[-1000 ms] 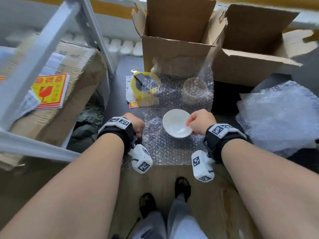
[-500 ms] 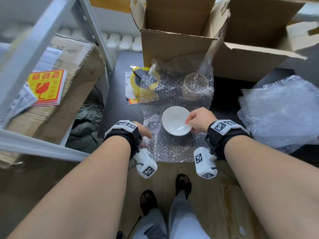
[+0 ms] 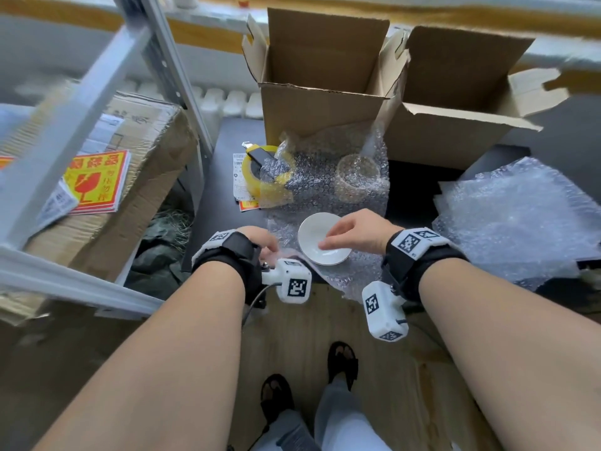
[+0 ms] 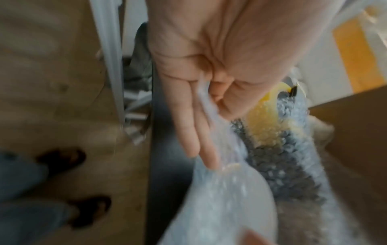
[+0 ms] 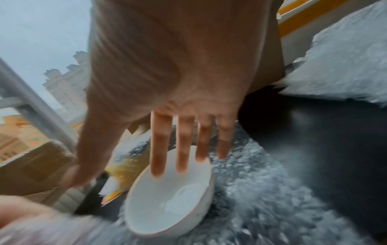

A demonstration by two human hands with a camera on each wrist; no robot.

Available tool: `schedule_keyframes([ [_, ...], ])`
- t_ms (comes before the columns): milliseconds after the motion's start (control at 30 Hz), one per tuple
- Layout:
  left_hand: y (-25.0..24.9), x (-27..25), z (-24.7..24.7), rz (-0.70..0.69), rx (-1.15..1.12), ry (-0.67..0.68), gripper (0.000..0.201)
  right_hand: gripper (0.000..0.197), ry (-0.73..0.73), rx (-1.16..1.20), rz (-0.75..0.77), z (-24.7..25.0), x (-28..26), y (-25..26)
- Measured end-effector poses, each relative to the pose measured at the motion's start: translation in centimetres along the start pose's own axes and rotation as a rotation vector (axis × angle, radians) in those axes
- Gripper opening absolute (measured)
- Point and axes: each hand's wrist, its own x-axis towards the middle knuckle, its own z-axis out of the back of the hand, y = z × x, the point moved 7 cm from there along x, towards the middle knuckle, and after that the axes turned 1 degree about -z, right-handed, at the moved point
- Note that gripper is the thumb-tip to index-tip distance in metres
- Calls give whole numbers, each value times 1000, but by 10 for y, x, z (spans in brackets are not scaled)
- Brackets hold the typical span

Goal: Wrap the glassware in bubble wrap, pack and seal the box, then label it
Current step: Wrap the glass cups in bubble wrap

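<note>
White shallow bowl [image 3: 322, 242] on bubble wrap [image 3: 328, 190]

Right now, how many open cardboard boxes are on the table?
2. One open box stands at the back behind the bubble wrap; the other open box sits just right of it. More may be hidden outside the picture.

Head view was evenly daylit, shadows soft; wide-angle bending curved shelf frame [image 3: 81, 92] at left edge, smeared by motion blur. Both wrist views were heavily blurred. Left hand [image 4: 211, 69] filled frame, soft-focused. White bowl [image 5: 169, 195] showed faint glare patch; bright window light came from behind.
</note>
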Motion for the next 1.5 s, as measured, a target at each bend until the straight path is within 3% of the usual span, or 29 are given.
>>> schedule_keyframes([
  [133,-12,11,1,-59,-239,49,39,85,299,-259,-35,-33,-3,10],
  [267,-9,22,10,-134,-411,-47,40,105,300,-443,-48,-42,-6,5],
  [367,-7,28,13,-170,-514,-62,42,91,199,-502,0,-43,-7,9],
  [500,-13,12,5,-30,-713,20,29,18,11,-513,71,-31,2,12],
  [567,-10,1,6,19,-732,-2,24,16,-16,-446,66,-24,4,10],
  [633,-12,-6,13,-48,-659,-82,13,18,1,-391,47,-19,4,8],
  [700,-22,-10,24,-203,-575,-195,13,21,8,-353,36,-17,2,7],
  [767,-37,-18,29,-368,-520,-213,9,22,13,-327,22,-16,2,6],
  [833,-52,-25,23,-483,-461,-103,6,21,-1,-300,0,-13,4,5],
  [933,-64,-30,0,-532,-301,115,3,19,-22,-217,-40,-3,10,5],
  [1000,-71,-31,-11,-594,-111,122,15,18,-28,-180,-65,4,12,4],
  [1100,-81,-26,-26,-666,307,8,47,30,-28,-163,-84,8,15,1],
  [1200,-84,-15,-34,-664,731,-148,47,31,-57,-127,-78,11,22,-1],
  [1333,-83,-7,-29,-683,762,-267,34,28,-49,-39,-74,12,28,0],
  [1500,-79,2,-33,-650,645,-132,41,13,-106,-49,-57,21,29,3],
])
